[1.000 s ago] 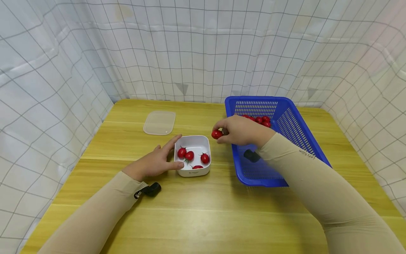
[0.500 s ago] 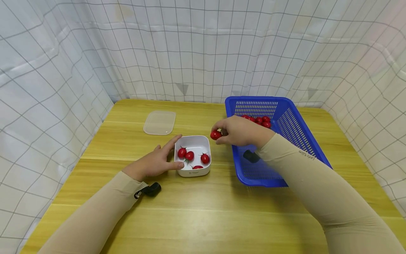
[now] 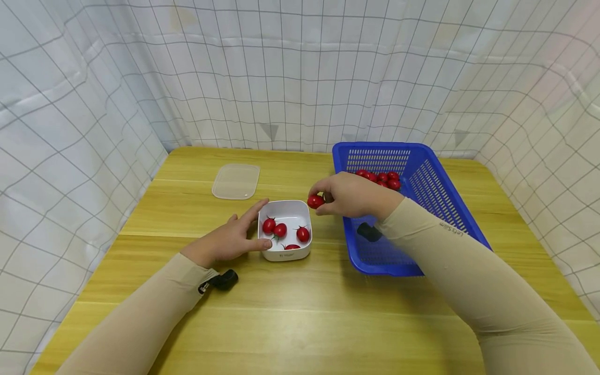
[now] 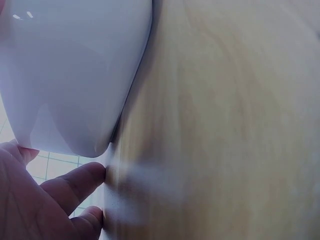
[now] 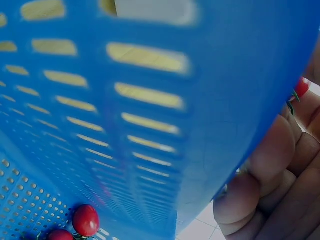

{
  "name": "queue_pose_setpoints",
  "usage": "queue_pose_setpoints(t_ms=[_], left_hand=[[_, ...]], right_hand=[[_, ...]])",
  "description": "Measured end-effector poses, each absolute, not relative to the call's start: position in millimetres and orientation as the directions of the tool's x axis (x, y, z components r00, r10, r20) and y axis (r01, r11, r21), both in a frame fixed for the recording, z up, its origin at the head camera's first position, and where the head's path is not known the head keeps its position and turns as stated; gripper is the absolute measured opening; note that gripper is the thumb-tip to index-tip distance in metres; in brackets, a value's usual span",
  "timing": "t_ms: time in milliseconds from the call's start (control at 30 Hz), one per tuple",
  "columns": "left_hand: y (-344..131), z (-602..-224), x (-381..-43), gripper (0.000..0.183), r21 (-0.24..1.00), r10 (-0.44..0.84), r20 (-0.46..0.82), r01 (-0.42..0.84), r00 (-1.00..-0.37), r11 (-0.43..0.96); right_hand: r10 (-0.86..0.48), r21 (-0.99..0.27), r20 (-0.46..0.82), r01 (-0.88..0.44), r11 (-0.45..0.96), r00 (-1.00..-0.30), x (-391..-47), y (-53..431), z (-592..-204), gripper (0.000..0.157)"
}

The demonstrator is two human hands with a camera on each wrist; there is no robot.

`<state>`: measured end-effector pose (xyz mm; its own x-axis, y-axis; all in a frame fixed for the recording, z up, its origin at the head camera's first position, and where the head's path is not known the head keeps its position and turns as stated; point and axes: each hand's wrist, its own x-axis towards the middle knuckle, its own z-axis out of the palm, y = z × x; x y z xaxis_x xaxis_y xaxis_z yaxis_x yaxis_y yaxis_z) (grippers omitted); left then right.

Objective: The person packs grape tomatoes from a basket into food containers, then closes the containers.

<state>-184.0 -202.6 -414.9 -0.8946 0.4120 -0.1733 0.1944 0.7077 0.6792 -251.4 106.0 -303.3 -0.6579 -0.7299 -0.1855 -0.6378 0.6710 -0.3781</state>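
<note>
In the head view my right hand (image 3: 353, 195) pinches a red cherry tomato (image 3: 315, 201) between thumb and fingers, left of the basket's rim and just beyond the right edge of a white square box (image 3: 288, 255). Several cherry tomatoes (image 3: 302, 234) with green stems lie in that box. My left hand (image 3: 227, 240) rests against the box's left side, thumb at the near corner, index finger extended to the far one. The left wrist view shows fingertips (image 4: 92, 175) beside the box's outer wall (image 4: 75, 75). In the right wrist view, basket and fingers hide most of the pinched tomato (image 5: 301, 88).
A blue perforated basket (image 3: 384, 269) stands on the right, with several cherry tomatoes (image 3: 392, 184) at its far end. A translucent lid (image 3: 236, 181) lies flat on the wooden table (image 3: 290, 323), behind and left of the box. White gridded curtains (image 3: 300, 78) enclose the table's back and sides.
My right hand has shifted slightly left and toward me with the cherry tomato, closer to the box. More tomatoes show behind it in the basket. My left hand and the box stay put.
</note>
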Motion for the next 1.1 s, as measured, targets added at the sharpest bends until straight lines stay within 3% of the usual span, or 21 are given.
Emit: queue_pose_setpoints(t_ms=[1100], left_hand=[[-201.9,-415.2,-184.7,0.102,0.682,0.41,-0.183,0.185,-0.894,0.708]], right_hand=[[-0.747,-0.371,-0.225,-0.654,0.659,-0.625,-245.5,97.8,-302.6,0.032]])
